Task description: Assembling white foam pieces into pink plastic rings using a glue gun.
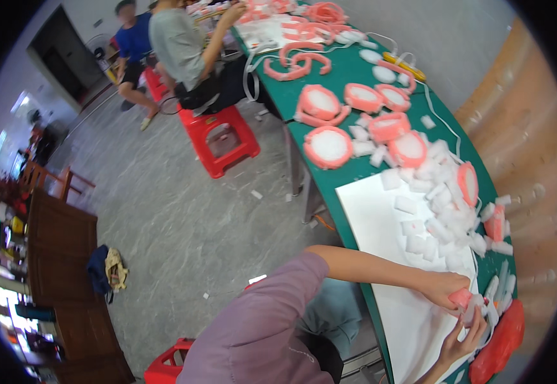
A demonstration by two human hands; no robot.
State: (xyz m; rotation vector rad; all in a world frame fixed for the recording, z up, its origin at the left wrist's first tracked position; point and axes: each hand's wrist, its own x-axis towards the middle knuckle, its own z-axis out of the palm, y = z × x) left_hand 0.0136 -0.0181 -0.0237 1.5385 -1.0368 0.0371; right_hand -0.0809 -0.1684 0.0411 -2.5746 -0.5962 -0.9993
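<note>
My left hand point(443, 289) reaches over the white board and is closed around a pink foam piece point(461, 297). Just below it, my right hand point(462, 340) has its fingers bent around a small whitish foam piece point(473, 312), which touches or nearly touches the pink one. How the two pieces join is too small to make out. Loose white foam blocks point(422, 246) lie heaped beyond my hands on the white board point(371, 221). A red plastic bag point(499, 345) rests to the right of my right hand.
Pink foam rings with white centres point(328, 147) stand farther along the green table point(323, 185). A white cable point(441, 118) runs along its wall side, near a yellow power strip point(406, 67). A co-worker point(179, 51) sits on a red stool point(221, 137); another person point(134, 45) sits behind.
</note>
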